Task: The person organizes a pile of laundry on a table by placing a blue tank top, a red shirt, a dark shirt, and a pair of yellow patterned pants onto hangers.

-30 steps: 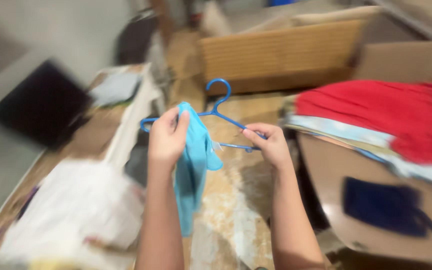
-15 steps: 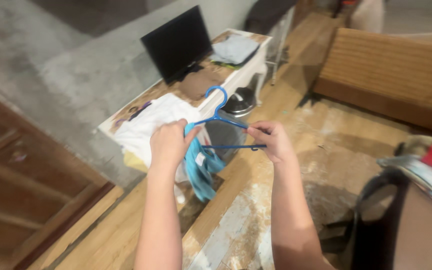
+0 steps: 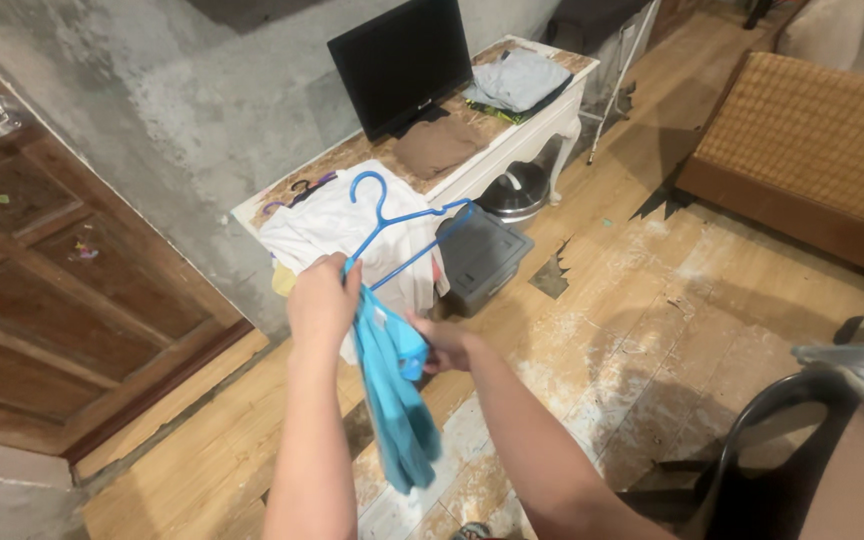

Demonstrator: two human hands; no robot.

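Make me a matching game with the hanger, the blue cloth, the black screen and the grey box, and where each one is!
Things:
1. blue hanger
2. light blue cloth
3. black screen
4. grey box

Places:
A. standing on the white table by the wall
B. on the wooden floor beside the table
C. hanging down between the two hands
D. sticking up above the left hand, hook on top

Pairs: 1-D, 2-C, 3-A, 4-B
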